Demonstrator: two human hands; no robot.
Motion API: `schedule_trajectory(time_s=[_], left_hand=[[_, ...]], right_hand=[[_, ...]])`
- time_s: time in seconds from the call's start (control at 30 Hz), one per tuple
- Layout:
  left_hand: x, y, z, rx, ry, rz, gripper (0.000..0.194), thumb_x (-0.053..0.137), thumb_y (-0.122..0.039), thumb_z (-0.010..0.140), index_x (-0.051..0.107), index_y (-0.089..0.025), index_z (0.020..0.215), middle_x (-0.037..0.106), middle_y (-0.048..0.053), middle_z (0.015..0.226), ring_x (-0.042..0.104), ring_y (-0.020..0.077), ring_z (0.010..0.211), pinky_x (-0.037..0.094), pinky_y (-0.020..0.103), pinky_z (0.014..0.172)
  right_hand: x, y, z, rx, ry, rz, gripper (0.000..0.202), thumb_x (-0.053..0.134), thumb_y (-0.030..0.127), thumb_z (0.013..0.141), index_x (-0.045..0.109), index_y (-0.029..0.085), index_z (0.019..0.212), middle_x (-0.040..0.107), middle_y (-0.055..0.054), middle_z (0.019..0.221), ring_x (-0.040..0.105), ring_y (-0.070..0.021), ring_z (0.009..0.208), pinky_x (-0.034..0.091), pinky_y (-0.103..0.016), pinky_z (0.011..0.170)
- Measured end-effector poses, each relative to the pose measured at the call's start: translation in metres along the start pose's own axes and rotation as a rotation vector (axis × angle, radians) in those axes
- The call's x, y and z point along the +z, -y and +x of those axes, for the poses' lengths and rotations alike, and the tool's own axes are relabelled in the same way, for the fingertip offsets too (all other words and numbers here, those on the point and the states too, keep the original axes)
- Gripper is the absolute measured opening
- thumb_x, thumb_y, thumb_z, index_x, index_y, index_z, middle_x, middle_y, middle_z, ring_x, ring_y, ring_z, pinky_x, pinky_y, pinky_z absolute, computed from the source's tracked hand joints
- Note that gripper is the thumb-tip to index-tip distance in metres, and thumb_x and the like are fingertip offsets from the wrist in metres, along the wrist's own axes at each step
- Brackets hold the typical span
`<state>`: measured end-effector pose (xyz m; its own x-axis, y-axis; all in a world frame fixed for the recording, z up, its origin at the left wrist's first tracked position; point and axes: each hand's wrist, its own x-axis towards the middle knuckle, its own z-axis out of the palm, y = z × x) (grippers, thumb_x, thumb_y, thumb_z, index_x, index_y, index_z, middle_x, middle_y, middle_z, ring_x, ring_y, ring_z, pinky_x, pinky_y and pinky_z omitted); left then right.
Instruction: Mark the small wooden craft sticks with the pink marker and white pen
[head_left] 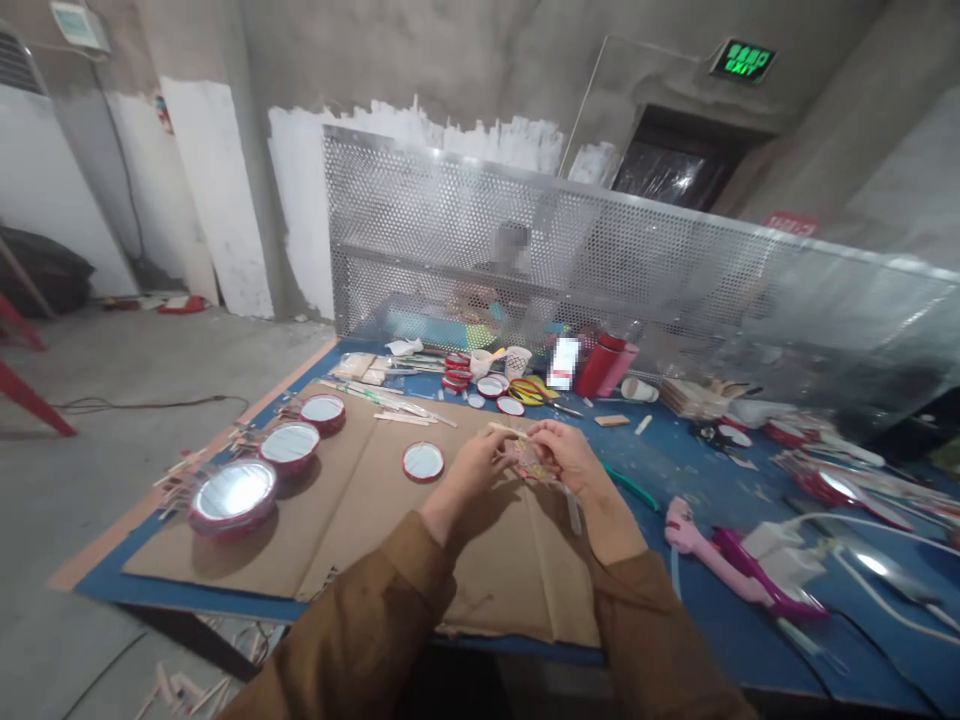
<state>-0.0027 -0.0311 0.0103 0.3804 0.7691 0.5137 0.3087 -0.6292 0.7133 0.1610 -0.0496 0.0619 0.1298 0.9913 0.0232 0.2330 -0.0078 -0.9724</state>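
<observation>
My left hand [478,468] and my right hand [568,462] are close together above the cardboard sheet [360,520], fingers bent and closed. Between them is a small pinkish, partly clear piece with yellow specks [530,462]; its kind is hard to make out. A pale wooden stick [507,430] spans the gap between my fingertips. To the left of my hands lies a small round mirror [423,461] with a red rim. Three larger round red-rimmed pieces, one of them a big mirror [234,493], stand in a row along the cardboard's left side, with sticks at their outer edges.
A pink glue gun [709,550] and white plugs [784,550] with cables lie at right on the blue table [637,450]. Scissors [551,398], cups [517,361], a phone [563,362] and a red bottle [600,364] line the back, before a perforated metal screen [420,220]. Behind it sits a person.
</observation>
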Motion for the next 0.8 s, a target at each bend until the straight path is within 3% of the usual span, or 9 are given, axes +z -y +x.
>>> schedule_trajectory(time_s=[0.1, 0.17, 0.3, 0.37, 0.43, 0.5, 0.57, 0.7, 0.8], left_hand=[[0.001, 0.007, 0.001, -0.128, -0.013, -0.009, 0.034, 0.063, -0.019, 0.083, 0.060, -0.019, 0.117, 0.063, 0.002, 0.084, 0.056, 0.0143, 0.073, 0.046, 0.025, 0.070], [-0.005, 0.011, 0.002, -0.131, -0.023, 0.027, 0.035, 0.064, -0.018, 0.081, 0.061, -0.020, 0.116, 0.063, 0.002, 0.086, 0.056, 0.0143, 0.074, 0.044, 0.025, 0.071], [-0.019, 0.013, 0.004, -0.106, 0.006, 0.115, 0.005, 0.066, -0.021, 0.081, 0.069, -0.019, 0.085, 0.066, 0.005, 0.086, 0.056, 0.0158, 0.076, 0.042, 0.027, 0.073], [-0.021, 0.010, 0.005, -0.139, 0.017, 0.102, 0.009, 0.064, -0.022, 0.083, 0.068, -0.018, 0.076, 0.066, 0.004, 0.080, 0.056, 0.0157, 0.073, 0.041, 0.027, 0.072], [-0.017, 0.006, 0.006, -0.178, 0.010, 0.017, 0.013, 0.062, -0.025, 0.084, 0.067, -0.018, 0.075, 0.066, 0.003, 0.077, 0.054, 0.0144, 0.071, 0.040, 0.026, 0.070], [-0.011, 0.001, 0.005, -0.219, 0.005, -0.113, 0.017, 0.059, -0.028, 0.085, 0.066, -0.017, 0.074, 0.065, 0.001, 0.075, 0.053, 0.0129, 0.068, 0.040, 0.024, 0.068], [-0.006, -0.003, 0.004, -0.255, 0.018, -0.219, 0.020, 0.057, -0.031, 0.085, 0.063, -0.016, 0.072, 0.063, 0.000, 0.072, 0.053, 0.0119, 0.067, 0.040, 0.023, 0.065], [0.000, -0.005, 0.000, -0.314, 0.165, -0.346, 0.028, 0.057, -0.039, 0.083, 0.056, -0.017, 0.065, 0.055, -0.002, 0.058, 0.050, 0.0109, 0.057, 0.038, 0.023, 0.057], [0.002, 0.001, -0.001, -0.359, 0.255, -0.398, 0.035, 0.058, -0.046, 0.083, 0.051, -0.018, 0.063, 0.050, -0.004, 0.049, 0.047, 0.0100, 0.049, 0.036, 0.023, 0.052]], right_hand=[[0.003, 0.004, 0.003, 0.062, 0.053, 0.029, 0.022, 0.058, 0.035, 0.056, 0.058, 0.020, 0.073, 0.041, 0.011, 0.041, 0.026, -0.0047, 0.034, 0.014, -0.018, 0.037], [0.006, 0.004, 0.004, 0.099, 0.117, 0.086, 0.023, 0.059, 0.031, 0.055, 0.056, 0.020, 0.075, 0.039, 0.012, 0.040, 0.025, -0.0041, 0.035, 0.013, -0.018, 0.038], [0.011, -0.004, 0.003, 0.124, 0.270, 0.286, 0.030, 0.067, 0.033, 0.060, 0.056, 0.021, 0.085, 0.041, 0.013, 0.041, 0.025, -0.0047, 0.034, 0.017, -0.018, 0.038], [0.009, -0.010, 0.005, 0.060, 0.186, 0.368, 0.037, 0.071, 0.045, 0.064, 0.057, 0.021, 0.089, 0.044, 0.011, 0.044, 0.030, -0.0061, 0.036, 0.022, -0.019, 0.038], [0.004, -0.016, 0.010, -0.026, -0.018, 0.382, 0.045, 0.072, 0.056, 0.064, 0.057, 0.021, 0.087, 0.046, 0.010, 0.046, 0.034, -0.0071, 0.037, 0.023, -0.020, 0.038], [-0.006, -0.024, 0.015, -0.073, -0.245, 0.234, 0.046, 0.069, 0.062, 0.064, 0.055, 0.022, 0.080, 0.045, 0.009, 0.047, 0.033, -0.0074, 0.036, 0.022, -0.021, 0.038], [-0.017, -0.031, 0.020, -0.091, -0.410, -0.068, 0.042, 0.056, 0.064, 0.073, 0.055, 0.022, 0.077, 0.048, 0.007, 0.049, 0.035, -0.0093, 0.037, 0.026, -0.024, 0.039], [-0.037, -0.041, 0.026, -0.086, -0.498, -0.347, 0.027, 0.055, 0.046, 0.077, 0.063, 0.020, 0.077, 0.062, -0.002, 0.061, 0.055, -0.0168, 0.056, 0.041, -0.027, 0.055], [-0.046, -0.045, 0.029, -0.035, -0.506, -0.541, 0.016, 0.058, 0.033, 0.076, 0.067, 0.021, 0.072, 0.070, -0.007, 0.074, 0.062, -0.0211, 0.072, 0.042, -0.029, 0.065]])
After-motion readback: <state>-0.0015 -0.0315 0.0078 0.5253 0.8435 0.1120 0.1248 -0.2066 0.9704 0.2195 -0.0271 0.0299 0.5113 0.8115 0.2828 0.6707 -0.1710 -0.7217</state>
